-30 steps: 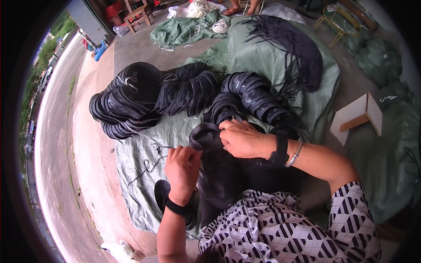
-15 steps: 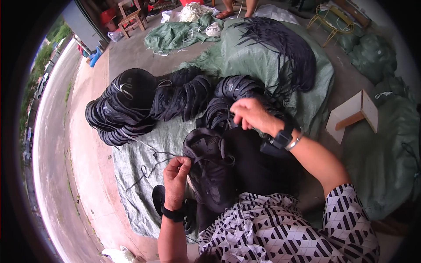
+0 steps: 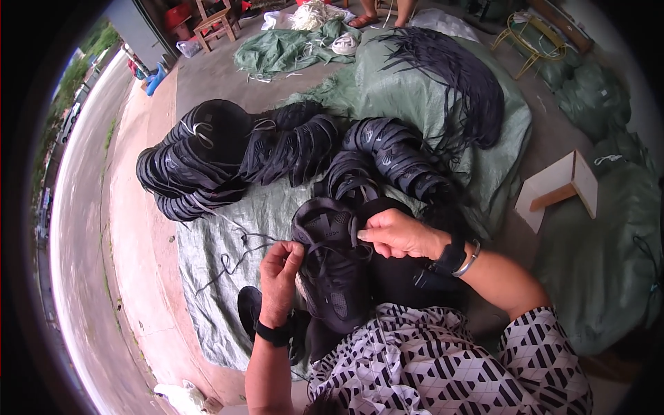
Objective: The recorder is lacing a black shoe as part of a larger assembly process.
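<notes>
A black shoe upper (image 3: 333,277) with mesh panels lies across my lap, its opening facing away from me. A dark shoelace (image 3: 236,257) trails over the green sheet to its left side. My left hand (image 3: 280,273) pinches the lace against the upper's left edge, thumb and finger together. On the opposite side, my right hand (image 3: 394,235) is closed in a pinch at the right eyelet edge, touching the upper. What lies between its fingertips is too small to make out. Laces cross the tongue in the middle.
Nested black shoe uppers (image 3: 190,162) lie in rows on the green woven sheet (image 3: 214,304). Beyond is a heap of dark laces (image 3: 470,83) on a covered pile. At right stand a small wooden stool (image 3: 564,187) and green sacks (image 3: 595,277). Another person's feet (image 3: 363,21) show far off.
My right hand has come down and toward me, from above the stacked uppers to the shoe's right edge. The left hand has stayed nearly in place. The view has shifted slightly.
</notes>
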The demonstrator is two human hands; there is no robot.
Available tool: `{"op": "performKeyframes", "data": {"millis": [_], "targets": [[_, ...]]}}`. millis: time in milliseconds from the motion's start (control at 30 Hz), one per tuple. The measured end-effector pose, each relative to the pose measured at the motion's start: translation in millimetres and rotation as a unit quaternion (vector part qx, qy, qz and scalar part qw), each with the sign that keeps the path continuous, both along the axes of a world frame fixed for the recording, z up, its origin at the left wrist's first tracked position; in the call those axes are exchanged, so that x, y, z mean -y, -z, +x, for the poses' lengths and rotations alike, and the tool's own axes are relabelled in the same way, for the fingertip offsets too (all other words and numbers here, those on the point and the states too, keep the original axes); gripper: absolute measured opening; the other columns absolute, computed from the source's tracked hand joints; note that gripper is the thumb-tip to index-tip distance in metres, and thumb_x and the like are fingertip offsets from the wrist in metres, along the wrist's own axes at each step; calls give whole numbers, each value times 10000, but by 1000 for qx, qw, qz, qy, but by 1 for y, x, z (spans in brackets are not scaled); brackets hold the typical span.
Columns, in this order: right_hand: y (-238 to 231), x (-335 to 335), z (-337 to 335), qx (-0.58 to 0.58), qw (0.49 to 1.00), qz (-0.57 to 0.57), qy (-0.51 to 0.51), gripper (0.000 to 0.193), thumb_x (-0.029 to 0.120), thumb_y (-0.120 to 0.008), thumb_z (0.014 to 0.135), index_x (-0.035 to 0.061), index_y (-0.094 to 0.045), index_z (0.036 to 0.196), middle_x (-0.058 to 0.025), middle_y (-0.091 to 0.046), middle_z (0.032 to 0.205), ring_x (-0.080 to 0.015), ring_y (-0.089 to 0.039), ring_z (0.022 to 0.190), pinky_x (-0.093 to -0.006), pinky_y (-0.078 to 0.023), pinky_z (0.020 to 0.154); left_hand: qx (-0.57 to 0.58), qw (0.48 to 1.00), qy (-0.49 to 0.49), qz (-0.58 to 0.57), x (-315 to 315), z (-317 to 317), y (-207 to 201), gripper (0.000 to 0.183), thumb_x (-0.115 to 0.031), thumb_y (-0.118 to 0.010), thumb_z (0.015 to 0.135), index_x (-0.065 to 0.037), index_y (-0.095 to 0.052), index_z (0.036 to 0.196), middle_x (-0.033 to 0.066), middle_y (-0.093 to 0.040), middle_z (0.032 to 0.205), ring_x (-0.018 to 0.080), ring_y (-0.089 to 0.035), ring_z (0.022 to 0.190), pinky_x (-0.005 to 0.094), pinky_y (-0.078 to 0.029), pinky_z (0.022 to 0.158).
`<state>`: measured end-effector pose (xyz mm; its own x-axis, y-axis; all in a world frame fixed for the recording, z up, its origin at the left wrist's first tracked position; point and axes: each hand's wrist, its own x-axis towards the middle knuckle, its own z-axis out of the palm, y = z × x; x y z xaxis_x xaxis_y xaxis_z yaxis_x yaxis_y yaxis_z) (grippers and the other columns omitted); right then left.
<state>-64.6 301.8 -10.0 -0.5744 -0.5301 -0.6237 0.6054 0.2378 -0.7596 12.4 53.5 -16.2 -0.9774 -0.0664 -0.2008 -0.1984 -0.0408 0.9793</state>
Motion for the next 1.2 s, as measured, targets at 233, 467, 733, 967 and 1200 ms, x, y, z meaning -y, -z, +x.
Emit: {"op": "performKeyframes", "data": {"millis": [233,467,733,967,1200], "targets": [[3,-4,-1,41,996,-74,27,166,178,-637,853,31,-570,813,10,-460,526,-33,-318,375,-199,-197,330,-9,1000,-2,-4,-2,-1,1,124,-181,-597,912,-72,-583,855,-97,-510,768,12,-412,692,172,-325,640],[1,-2,-1,22,998,-54,-17,155,149,-642,840,26,-571,776,13,-467,525,-35,-337,382,-204,-194,334,-9,1000,-9,7,-3,0,0,139,-192,-598,912,-67,-581,852,-93,-509,762,16,-408,689,179,-326,637],[1,-4,-1,28,997,-48,-61,131,151,-638,845,33,-580,833,31,-433,519,-28,-311,385,-192,-198,341,-6,1000,-12,0,-3,1,-1,165,-210,-590,916,-60,-575,850,-86,-509,765,20,-413,700,179,-335,656],[2,-7,-2,40,998,-31,33,122,170,-587,894,48,-589,905,34,-432,517,-22,-298,375,-179,-200,340,-6,1000,3,-2,1,2,5,174,-190,-606,906,-19,-580,892,-59,-535,812,28,-456,751,172,-367,681],[-6,-13,7,204,957,-205,-31,128,161,-536,926,40,-577,936,51,-398,546,-17,-282,394,-163,-213,363,0,1000,-7,7,3,1,10,179,-191,-613,894,-15,-583,888,-53,-539,796,36,-465,751,185,-380,689]]}}
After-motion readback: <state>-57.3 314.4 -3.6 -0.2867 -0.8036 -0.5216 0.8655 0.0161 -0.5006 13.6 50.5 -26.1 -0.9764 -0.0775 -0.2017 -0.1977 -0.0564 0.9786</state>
